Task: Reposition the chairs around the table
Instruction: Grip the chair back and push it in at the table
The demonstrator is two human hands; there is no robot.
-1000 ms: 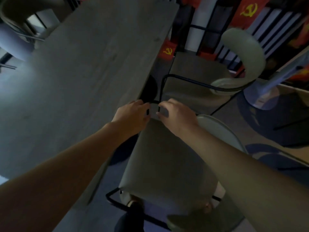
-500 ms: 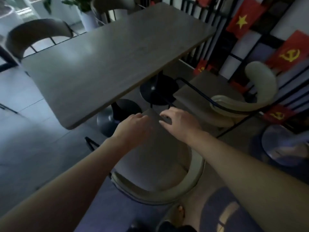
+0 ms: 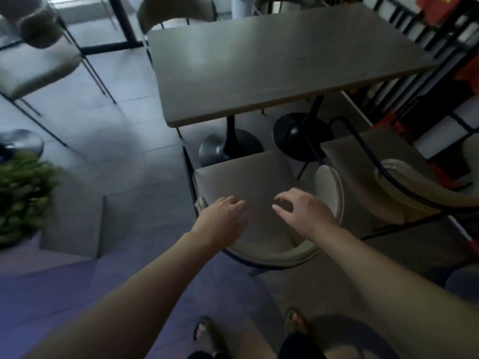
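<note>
Hands over the seat of the near chair [image 3: 248, 177], both palm-down, neither holding anything. Left hand [image 3: 220, 218]: fingers loosely bent, reaching forward above the seat cushion near its left edge; whether the fingertips touch the cushion cannot be told. Right hand [image 3: 305, 211]: fingers spread and slightly arched, tips pointing left, hovering above the cushion just inside the curved backrest end on the right. The two hands are near each other but apart.

Near chair: beige cushion, beige curved backrest wrapping the side closest to the person, dark metal frame. Its front edge faces the table [image 3: 272, 63] and lies just short of the table's near edge, not tucked under. Second chair [image 3: 368, 161] of the same kind stands just beside it on the right, angled.

Table: grey rectangular top on two black pedestal bases [image 3: 230, 149]. Far chair [image 3: 176, 9] at the table's far left corner. Another chair [image 3: 36, 60] well apart at upper left. Green plant [image 3: 23, 195] at left edge. Person's sandalled feet [image 3: 207, 332] at the bottom.
</note>
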